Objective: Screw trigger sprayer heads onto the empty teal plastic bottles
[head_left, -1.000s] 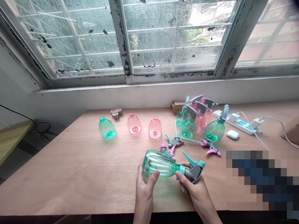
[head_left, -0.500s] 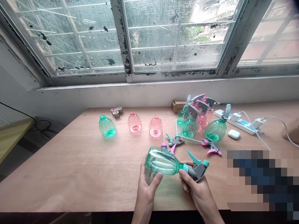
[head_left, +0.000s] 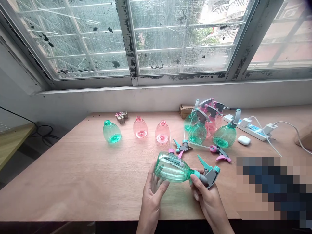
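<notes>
A clear green spray bottle (head_left: pixel 172 167) lies sideways in the air above the near part of the table, its base to the left. My left hand (head_left: pixel 154 191) cups the base end, with the thumb below and the fingers partly hidden behind the bottle. At the neck, my right hand (head_left: pixel 207 195) pinches the turquoise collar (head_left: pixel 197 175). The grey and turquoise trigger head (head_left: pixel 211 174) is joined to the bottle and points right. Behind the bottle lies a pink-collared sprayer head (head_left: pixel 171 151), partly covered by it.
An open green bottle (head_left: pixel 111 132) and two open pink bottles (head_left: pixel 140 128) stand farther back. Loose trigger heads (head_left: pixel 184 147) lie right of them. Several assembled spray bottles (head_left: pixel 224 135) crowd near a power strip (head_left: pixel 253 128) and a white earbud case (head_left: pixel 244 140).
The spray bottle has shifted slightly right and up, together with my right hand. My left thumb has stayed nearly in place, and the left fingers look a little looser around the base.
</notes>
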Demonstrator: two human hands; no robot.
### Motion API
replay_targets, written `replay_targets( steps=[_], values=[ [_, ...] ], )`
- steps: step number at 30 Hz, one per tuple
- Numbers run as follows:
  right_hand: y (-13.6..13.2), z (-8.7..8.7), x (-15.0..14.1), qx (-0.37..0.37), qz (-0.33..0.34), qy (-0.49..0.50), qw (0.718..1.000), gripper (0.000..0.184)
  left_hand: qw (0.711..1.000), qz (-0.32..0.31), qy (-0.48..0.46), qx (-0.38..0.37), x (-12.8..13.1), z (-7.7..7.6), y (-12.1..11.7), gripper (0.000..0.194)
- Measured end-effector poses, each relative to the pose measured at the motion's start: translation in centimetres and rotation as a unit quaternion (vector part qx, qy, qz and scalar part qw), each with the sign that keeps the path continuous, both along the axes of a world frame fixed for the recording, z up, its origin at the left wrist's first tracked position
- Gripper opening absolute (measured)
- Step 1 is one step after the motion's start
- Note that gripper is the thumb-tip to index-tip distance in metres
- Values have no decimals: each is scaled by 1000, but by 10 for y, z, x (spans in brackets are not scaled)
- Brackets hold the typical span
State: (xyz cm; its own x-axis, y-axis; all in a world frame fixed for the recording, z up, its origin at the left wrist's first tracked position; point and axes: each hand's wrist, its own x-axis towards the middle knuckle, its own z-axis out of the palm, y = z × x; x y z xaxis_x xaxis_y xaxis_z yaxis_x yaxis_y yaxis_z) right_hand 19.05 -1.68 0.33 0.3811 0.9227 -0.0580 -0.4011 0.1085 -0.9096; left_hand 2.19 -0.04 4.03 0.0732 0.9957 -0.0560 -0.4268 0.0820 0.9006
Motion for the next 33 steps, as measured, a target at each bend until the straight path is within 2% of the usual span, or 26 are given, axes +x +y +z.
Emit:
replay_targets(
  steps=[4, 12, 15, 19, 23, 33],
  values=[
    [0, -2, 0, -1, 17, -17, 1000, 42, 1000, 26, 4, 18, 3, -2, -1, 66],
    [-3, 4, -7, -16, 15, -44, 999, 49, 996, 82, 32, -12, 3, -6, 3, 67],
    [-3, 5, -6, -22, 3, -46, 999, 48, 997, 72, 15, -15, 1, -6, 4, 63],
    [-2, 6, -5, -18, -4, -26, 1000, 45, 999, 30, 1, -17, -1, -6, 4, 69],
    [-2, 7, -4, -9, 3, -7, 1000, 41, 1000, 18, 3, 12, 0, -5, 2, 67],
    [-2, 7, -8, -6, 26, -54, 998, 50, 994, 91, 61, 13, 9, 3, 1, 59]
  ],
)
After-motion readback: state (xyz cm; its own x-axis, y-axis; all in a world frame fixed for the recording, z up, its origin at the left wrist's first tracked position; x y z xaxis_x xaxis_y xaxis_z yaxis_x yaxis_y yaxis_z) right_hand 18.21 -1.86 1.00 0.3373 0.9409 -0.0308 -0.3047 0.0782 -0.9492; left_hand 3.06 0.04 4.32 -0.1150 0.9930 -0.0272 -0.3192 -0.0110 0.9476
